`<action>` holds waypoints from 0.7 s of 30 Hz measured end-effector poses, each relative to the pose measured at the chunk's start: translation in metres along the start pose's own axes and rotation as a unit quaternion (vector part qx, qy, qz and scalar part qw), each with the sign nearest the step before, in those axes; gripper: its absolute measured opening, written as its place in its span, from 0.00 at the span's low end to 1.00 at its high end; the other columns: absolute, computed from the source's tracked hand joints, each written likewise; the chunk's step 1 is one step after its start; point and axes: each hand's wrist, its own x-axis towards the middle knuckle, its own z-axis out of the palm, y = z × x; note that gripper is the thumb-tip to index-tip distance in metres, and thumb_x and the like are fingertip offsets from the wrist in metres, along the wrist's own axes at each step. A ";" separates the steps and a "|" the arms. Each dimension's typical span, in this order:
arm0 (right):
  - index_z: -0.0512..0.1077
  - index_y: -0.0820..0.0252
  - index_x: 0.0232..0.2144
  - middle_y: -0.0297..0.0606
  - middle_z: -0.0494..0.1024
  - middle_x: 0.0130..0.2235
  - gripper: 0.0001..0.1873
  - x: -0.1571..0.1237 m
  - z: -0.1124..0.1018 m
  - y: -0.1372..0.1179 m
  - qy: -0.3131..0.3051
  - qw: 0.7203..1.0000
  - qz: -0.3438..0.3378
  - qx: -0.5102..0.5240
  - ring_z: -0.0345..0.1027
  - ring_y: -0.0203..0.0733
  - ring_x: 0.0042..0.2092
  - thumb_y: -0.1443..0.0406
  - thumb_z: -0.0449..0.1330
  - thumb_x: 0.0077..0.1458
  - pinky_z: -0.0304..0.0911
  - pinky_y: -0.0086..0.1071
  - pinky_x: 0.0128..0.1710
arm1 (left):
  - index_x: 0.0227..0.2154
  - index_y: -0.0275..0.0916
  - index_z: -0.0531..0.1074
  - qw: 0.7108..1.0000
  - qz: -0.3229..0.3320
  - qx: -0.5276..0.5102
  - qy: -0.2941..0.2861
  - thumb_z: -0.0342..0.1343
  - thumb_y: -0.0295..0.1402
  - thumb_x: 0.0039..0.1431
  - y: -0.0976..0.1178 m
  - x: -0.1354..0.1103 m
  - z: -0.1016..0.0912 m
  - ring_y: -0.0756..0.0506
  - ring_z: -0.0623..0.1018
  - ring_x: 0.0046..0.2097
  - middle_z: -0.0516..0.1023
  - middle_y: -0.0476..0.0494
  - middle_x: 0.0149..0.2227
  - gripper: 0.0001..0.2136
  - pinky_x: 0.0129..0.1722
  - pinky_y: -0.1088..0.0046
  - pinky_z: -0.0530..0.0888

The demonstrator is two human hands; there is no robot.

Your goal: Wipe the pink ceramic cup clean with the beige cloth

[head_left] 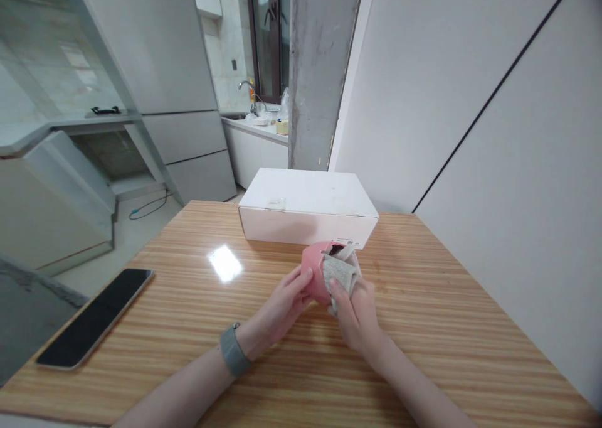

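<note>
My left hand [286, 302] grips a small pink cup-like object [314, 266] from its left side, just above the wooden table [197, 309]. Against that pink object my right hand [356, 309] presses a grey-white cloth [340, 275], fingers curled around the cloth. A grey band sits on my left wrist [234, 350]. Both hands meet near the table's middle, just in front of a closed white cardboard box [305, 207].
A dark phone or tablet [96, 317] lies flat near the table's left edge. White wall panels stand close on the right. Beyond the table are a concrete pillar [320, 70], a grey fridge, and a counter with a sink and tap.
</note>
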 end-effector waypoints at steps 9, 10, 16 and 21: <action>0.74 0.60 0.32 0.44 0.81 0.32 0.23 -0.001 0.009 0.013 -0.051 0.998 -0.015 -0.026 0.74 0.46 0.35 0.58 0.42 0.65 0.67 0.36 0.36 | 0.45 0.35 0.76 0.994 -0.012 0.028 0.106 0.59 0.53 0.54 -0.029 0.009 -0.014 0.43 0.80 0.38 0.81 0.38 0.41 0.26 0.36 0.70 0.75; 0.74 0.59 0.30 0.44 0.80 0.30 0.24 -0.001 0.009 0.015 -0.059 0.998 -0.012 -0.030 0.74 0.46 0.34 0.58 0.42 0.65 0.67 0.36 0.36 | 0.45 0.34 0.76 0.993 -0.022 0.030 0.116 0.59 0.54 0.53 -0.029 0.010 -0.014 0.43 0.80 0.37 0.82 0.38 0.40 0.27 0.36 0.69 0.75; 0.72 0.57 0.30 0.41 0.80 0.32 0.21 0.007 0.002 0.016 -0.104 0.993 -0.047 -0.018 0.71 0.45 0.35 0.58 0.44 0.66 0.66 0.35 0.38 | 0.49 0.34 0.74 0.985 -0.080 0.026 0.150 0.55 0.58 0.54 -0.020 0.013 -0.013 0.45 0.80 0.32 0.82 0.35 0.39 0.32 0.33 0.69 0.76; 0.69 0.57 0.28 0.39 0.78 0.31 0.19 0.011 -0.006 0.010 -0.142 0.987 -0.077 -0.007 0.69 0.43 0.34 0.61 0.44 0.66 0.63 0.35 0.36 | 0.48 0.34 0.75 0.984 -0.100 0.025 0.145 0.51 0.59 0.56 -0.015 0.013 -0.015 0.43 0.79 0.31 0.82 0.36 0.34 0.32 0.31 0.68 0.76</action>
